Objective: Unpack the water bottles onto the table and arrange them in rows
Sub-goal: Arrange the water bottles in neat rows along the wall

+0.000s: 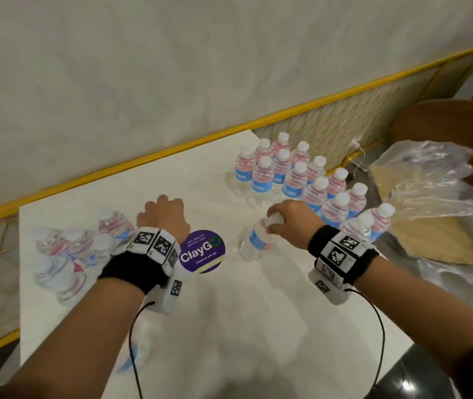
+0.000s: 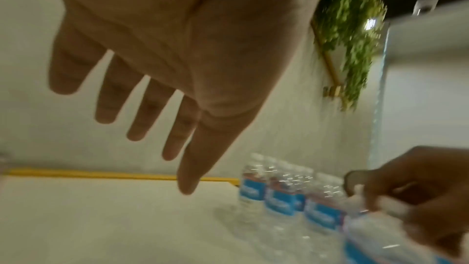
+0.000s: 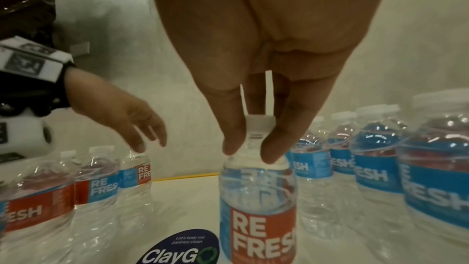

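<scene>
My right hand point(image 1: 285, 218) pinches bottle point(image 1: 255, 240) by cap; left hand point(image 1: 166, 217) empty, fingers spread. Top-only grip may let it swing, toppling rows point(image 1: 301, 180).

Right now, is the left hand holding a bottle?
No, the left hand is open with fingers spread and nothing in it; only the right hand grips a bottle.

Bare counter point(image 1: 229, 312) lies open between the wrapped bottles point(image 1: 68, 249) on the left and the upright rows point(image 1: 301, 180) on the right. A plastic bag point(image 1: 431, 203) crowds the right edge.
</scene>
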